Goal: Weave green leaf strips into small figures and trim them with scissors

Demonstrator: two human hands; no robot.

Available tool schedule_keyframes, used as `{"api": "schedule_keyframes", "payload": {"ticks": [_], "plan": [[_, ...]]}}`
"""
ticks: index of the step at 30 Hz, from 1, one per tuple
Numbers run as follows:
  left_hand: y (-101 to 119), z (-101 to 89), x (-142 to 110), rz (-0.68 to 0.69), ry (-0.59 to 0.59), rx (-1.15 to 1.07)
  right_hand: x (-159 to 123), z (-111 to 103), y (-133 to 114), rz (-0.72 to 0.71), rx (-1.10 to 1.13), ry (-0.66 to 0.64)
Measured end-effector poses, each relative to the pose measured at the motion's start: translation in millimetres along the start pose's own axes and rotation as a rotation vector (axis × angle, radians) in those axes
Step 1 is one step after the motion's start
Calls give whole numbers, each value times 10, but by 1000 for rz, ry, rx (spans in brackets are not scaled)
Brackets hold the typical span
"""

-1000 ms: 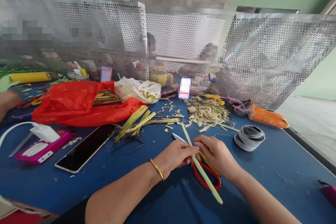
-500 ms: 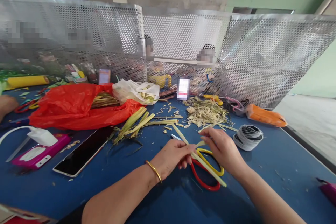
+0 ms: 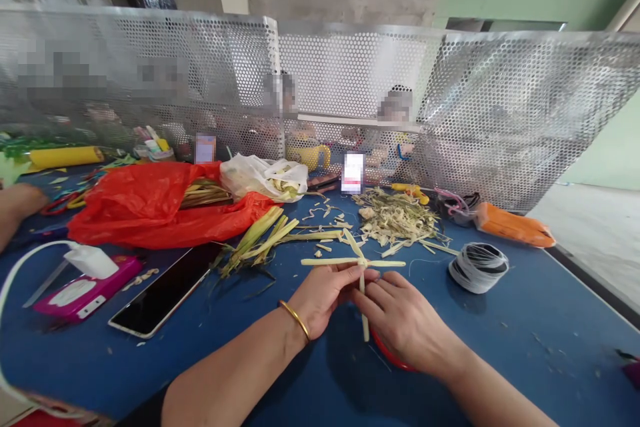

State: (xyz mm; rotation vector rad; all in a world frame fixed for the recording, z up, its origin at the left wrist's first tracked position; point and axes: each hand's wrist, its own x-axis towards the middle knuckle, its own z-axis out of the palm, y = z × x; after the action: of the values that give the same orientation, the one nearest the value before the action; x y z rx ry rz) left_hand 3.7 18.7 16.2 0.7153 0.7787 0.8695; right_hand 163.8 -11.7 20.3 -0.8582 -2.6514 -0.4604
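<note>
A: Item one, and where?
B: Crossed strips [image 3: 362, 263], pale green, one set; held above the blue table [image 3: 300, 387], between the two hands, one length running sideways, another pointing toward the wearer.

A: Left hand [image 3: 327, 293]?
B: Thumb and fingers pinching the strips at the crossing. Gold bangle [image 3: 295, 321] at the wrist.

A: Right hand [image 3: 407, 317]?
B: Fingers curled and bunched close together beside the near length, just below the crossing. Fingertips partly hidden; cannot tell whether they grip it. Under this hand: red loop [image 3: 393, 356], one, mostly covered.

A: Beyond the hands?
B: Loose husk strips [image 3: 257, 240], one bunch, at the edge of a red bag [image 3: 135, 203]. White bag [image 3: 265, 173], behind. Shavings [image 3: 397, 217], one heap, past the right hand.

A: Right side?
B: Spool of grey thread [image 3: 479, 270], standing near the right hand; orange packet [image 3: 515, 225], farther back.

A: Left side?
B: Black-screened phone [image 3: 163, 290], lying flat; magenta box [image 3: 87, 293] with white plug [image 3: 95, 260], just beside it.
</note>
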Motion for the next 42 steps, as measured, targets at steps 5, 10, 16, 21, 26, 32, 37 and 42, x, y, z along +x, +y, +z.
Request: {"api": "schedule_keyframes", "payload": {"ticks": [5, 10, 16, 21, 26, 32, 37, 42], "plan": [[3, 48, -21, -29, 69, -33, -25, 28, -80, -13, 57, 60], [-52, 73, -17, -3, 101, -56, -9, 16, -165, -70, 133, 73], [1, 27, -17, -42, 55, -16, -21, -55, -56, -20, 109, 121], [95, 3, -22, -79, 29, -10, -40, -69, 130, 400, -19, 208], [34, -11, 12, 9, 90, 263, -25, 25, 81, 395, 97, 25], [-31, -14, 48, 123, 131, 456, -16, 26, -61, 323, 102, 74], [-39, 18, 55, 98, 162, 398, -18, 31, -185, 286, 117, 113], [11, -6, 61, 77, 104, 371, -19, -6, -130, 544, 494, -24]]}}
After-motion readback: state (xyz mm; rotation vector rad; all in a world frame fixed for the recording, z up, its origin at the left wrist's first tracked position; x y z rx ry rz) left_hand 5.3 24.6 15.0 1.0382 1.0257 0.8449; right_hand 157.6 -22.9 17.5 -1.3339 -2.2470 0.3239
